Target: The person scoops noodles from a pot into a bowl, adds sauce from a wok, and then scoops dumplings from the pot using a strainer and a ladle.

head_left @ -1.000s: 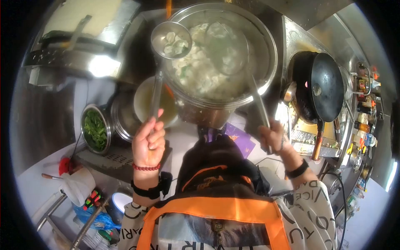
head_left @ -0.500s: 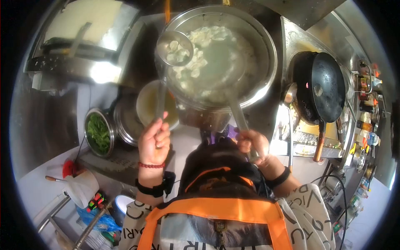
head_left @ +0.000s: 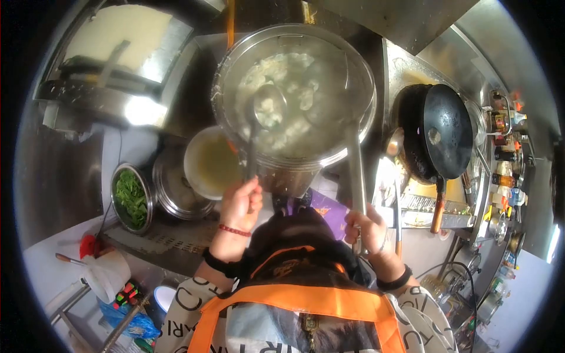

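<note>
A large steel pot [head_left: 294, 157] of cloudy hot water holds many pale, flat pieces of food [head_left: 284, 63]. My left hand [head_left: 241, 206] grips the handle end of a steel ladle [head_left: 252, 154], whose round bowl sits over the left part of the pot with pale pieces in it. Closed round a second long metal handle [head_left: 357, 167] is my right hand [head_left: 366, 230]. That handle reaches over the pot's right rim; its far end is blurred by steam and motion, and I cannot tell its kind.
Left of the pot stand a white bowl of yellowish liquid [head_left: 209, 167], a steel pot [head_left: 170, 191] and a bowl of green leaves [head_left: 130, 200]. On the right, a black wok [head_left: 448, 129] lies by a ladle [head_left: 395, 141]. Bottles [head_left: 503, 166] line the far right.
The ladle in my left hand has moved right and down over the water. My right hand's utensil has swung right and stands more upright. The view has shifted slightly.
</note>
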`<state>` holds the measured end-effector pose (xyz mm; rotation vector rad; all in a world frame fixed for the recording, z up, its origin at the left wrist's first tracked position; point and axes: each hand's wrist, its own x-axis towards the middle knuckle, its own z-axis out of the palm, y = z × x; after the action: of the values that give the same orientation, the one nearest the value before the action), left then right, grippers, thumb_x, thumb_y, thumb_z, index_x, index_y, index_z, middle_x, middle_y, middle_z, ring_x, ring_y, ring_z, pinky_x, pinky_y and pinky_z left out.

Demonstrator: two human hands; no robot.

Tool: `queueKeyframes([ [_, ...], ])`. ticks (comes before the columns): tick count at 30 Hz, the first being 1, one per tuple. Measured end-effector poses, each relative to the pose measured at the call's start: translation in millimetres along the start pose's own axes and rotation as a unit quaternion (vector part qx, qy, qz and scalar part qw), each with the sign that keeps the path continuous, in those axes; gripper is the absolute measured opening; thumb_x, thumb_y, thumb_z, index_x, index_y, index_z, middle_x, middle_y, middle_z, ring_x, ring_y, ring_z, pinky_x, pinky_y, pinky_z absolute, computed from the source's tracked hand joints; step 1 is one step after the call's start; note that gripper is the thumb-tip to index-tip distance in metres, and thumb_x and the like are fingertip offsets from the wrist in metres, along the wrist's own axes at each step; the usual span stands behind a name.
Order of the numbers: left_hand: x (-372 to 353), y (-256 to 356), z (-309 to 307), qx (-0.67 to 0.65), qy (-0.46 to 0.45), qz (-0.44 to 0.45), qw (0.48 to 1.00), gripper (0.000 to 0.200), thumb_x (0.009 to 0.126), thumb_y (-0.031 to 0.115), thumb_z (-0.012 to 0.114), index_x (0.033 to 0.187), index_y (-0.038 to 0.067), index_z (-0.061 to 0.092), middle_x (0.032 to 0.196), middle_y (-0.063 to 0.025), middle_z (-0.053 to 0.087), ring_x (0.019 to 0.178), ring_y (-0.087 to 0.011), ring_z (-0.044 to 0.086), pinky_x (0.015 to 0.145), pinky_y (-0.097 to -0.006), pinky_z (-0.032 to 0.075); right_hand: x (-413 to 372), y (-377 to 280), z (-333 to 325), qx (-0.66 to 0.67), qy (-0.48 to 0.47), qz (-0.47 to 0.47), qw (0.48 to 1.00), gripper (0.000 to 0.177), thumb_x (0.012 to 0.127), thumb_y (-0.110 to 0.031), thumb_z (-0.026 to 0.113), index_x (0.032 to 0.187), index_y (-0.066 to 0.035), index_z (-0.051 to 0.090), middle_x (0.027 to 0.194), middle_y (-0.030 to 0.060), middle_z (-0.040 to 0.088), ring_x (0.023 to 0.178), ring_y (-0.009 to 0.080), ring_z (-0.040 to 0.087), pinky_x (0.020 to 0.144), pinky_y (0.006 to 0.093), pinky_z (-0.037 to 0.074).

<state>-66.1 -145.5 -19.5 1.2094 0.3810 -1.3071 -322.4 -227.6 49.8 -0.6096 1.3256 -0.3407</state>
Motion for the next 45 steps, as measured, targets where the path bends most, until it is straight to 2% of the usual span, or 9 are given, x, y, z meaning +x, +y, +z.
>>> queueKeyframes([
  [10,26.6,-23.1,25.4,-0.198,-0.137,-0.132,0.962,0.014,0.089,0.006,0.055,0.096,-0.006,0.050,0.074,-0.0070,0.052,0.052,-0.0055,0.045,0.041,-0.0142,0.039,-26.4,22.9,-8.1,-0.246,-0.006,-0.091,0.965,0.021,0.083,-0.004,0.051,0.100,0.005,0.047,0.059,0.0075,0.054,0.049,0.0143,0.054,0.046,0.0278,0.042],
  [12,26.1,-13.8,24.9,-0.213,-0.145,-0.137,0.956,0.016,0.090,0.006,0.054,0.098,-0.007,0.050,0.074,-0.0076,0.052,0.053,-0.0058,0.046,0.042,-0.0144,0.040,-17.9,50.7,-20.6,-0.466,0.097,-0.339,0.812,0.024,0.082,-0.003,0.051,0.104,0.006,0.047,0.061,0.0073,0.054,0.051,0.0153,0.055,0.047,0.0280,0.042],
  [14,21.5,-1.2,21.1,-0.244,-0.158,-0.153,0.944,0.018,0.090,0.007,0.053,0.101,-0.008,0.050,0.075,-0.0081,0.053,0.053,-0.0059,0.047,0.042,-0.0145,0.041,-12.4,51.2,-25.5,-0.491,0.107,-0.323,0.802,0.033,0.082,-0.003,0.050,0.113,0.007,0.045,0.062,0.0075,0.054,0.053,0.0162,0.054,0.048,0.0282,0.042],
  [18,-6.6,25.7,1.8,-0.206,-0.205,-0.098,0.952,0.024,0.094,0.007,0.047,0.111,-0.009,0.049,0.077,-0.0071,0.051,0.052,-0.0045,0.043,0.040,-0.0134,0.039,-8.0,17.6,-7.7,-0.198,0.038,-0.089,0.976,0.025,0.082,-0.005,0.053,0.104,0.005,0.048,0.062,0.0044,0.051,0.049,0.0128,0.050,0.043,0.0278,0.041],
  [20,-28.7,44.2,0.9,-0.191,-0.199,-0.074,0.958,0.018,0.091,0.007,0.052,0.105,-0.004,0.055,0.074,-0.0050,0.051,0.052,-0.0042,0.041,0.039,-0.0146,0.033,3.1,-3.8,4.6,-0.087,-0.022,-0.036,0.995,0.021,0.081,-0.005,0.053,0.100,0.004,0.049,0.066,0.0058,0.049,0.049,0.0119,0.046,0.041,0.0263,0.039],
  [24,-57.1,73.9,-3.2,-0.171,-0.219,0.009,0.960,0.037,0.097,0.008,0.038,0.129,-0.010,0.035,0.079,-0.0074,0.048,0.054,-0.0055,0.042,0.037,-0.0147,0.036,39.6,-6.6,26.1,0.109,-0.075,0.027,0.991,0.016,0.081,-0.002,0.053,0.096,0.003,0.049,0.069,0.0067,0.047,0.051,0.0110,0.043,0.042,0.0240,0.036],
  [31,-81.4,95.4,-11.7,-0.198,-0.242,0.053,0.948,0.041,0.098,0.008,0.032,0.135,-0.011,0.026,0.084,-0.0097,0.044,0.055,-0.0068,0.039,0.038,-0.0160,0.036,66.2,-19.3,69.8,0.269,-0.112,0.095,0.952,0.010,0.086,0.000,0.047,0.076,0.001,0.044,0.066,0.0057,0.042,0.052,0.0105,0.038,0.044,0.0244,0.034],
  [36,-81.4,93.9,-17.7,-0.193,-0.221,0.050,0.955,0.038,0.098,0.009,0.036,0.131,-0.009,0.035,0.080,-0.0072,0.048,0.053,-0.0044,0.039,0.038,-0.0141,0.034,94.9,-22.7,83.6,0.259,-0.087,0.097,0.957,0.015,0.086,-0.002,0.045,0.072,0.001,0.043,0.061,0.0045,0.038,0.051,0.0125,0.037,0.045,0.0251,0.035],
  [45,-79.2,91.9,-20.1,-0.193,-0.209,0.042,0.958,0.037,0.097,0.009,0.038,0.129,-0.009,0.039,0.081,-0.0084,0.050,0.053,-0.0044,0.039,0.039,-0.0134,0.034,159.4,-15.4,72.0,0.360,-0.263,0.134,0.885,0.010,0.089,-0.002,0.042,0.080,0.001,0.043,0.066,0.0029,0.039,0.053,0.0103,0.036,0.046,0.0235,0.034],
])
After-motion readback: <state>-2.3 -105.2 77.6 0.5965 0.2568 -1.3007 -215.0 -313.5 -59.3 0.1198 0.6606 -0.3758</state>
